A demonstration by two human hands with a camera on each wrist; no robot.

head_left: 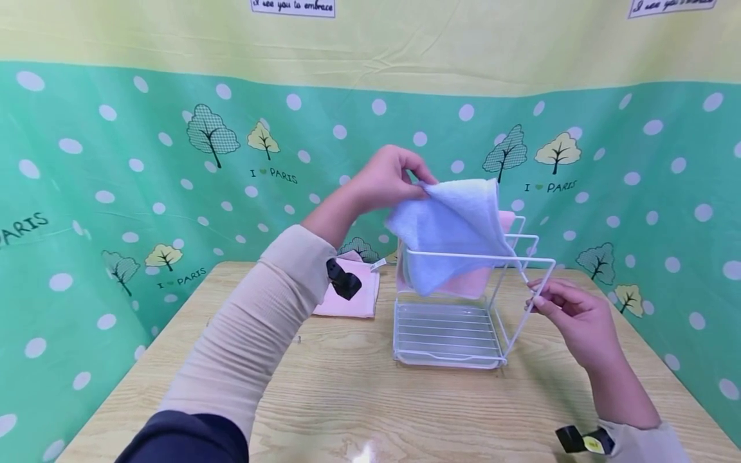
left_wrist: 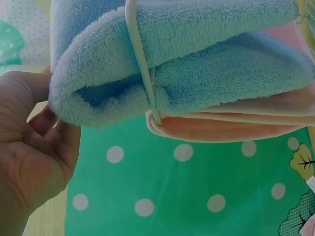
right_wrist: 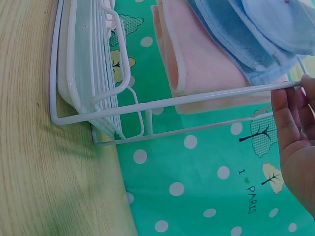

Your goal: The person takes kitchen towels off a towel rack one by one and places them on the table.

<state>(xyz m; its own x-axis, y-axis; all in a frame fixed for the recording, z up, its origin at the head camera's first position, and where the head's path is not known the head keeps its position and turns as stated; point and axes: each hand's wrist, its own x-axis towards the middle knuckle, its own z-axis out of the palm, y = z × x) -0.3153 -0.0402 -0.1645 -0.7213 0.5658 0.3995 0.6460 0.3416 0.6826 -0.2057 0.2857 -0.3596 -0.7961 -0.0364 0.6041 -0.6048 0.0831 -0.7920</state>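
Note:
My left hand [head_left: 393,177] pinches the top left corner of a light blue towel [head_left: 457,215] between thumb and fingers. This towel hangs folded over the upper wires of a white wire rack [head_left: 535,260]. Behind it a pink towel [head_left: 508,220] also drapes over the rack. In the left wrist view the blue towel [left_wrist: 211,78] shows a loose fold around a wire, with my left hand [left_wrist: 34,147] at its edge. On the right, my right hand [head_left: 579,325] grips the rack's slanted side wire; the right wrist view shows its fingers around that bar [right_wrist: 197,98].
A clear tray [head_left: 446,354] under a wire grid forms the rack's base. Left of it a folded pink towel [head_left: 350,299] with a white tag [head_left: 377,264] lies on the wooden table [head_left: 359,386]. A green dotted curtain [head_left: 289,212] hangs behind the table.

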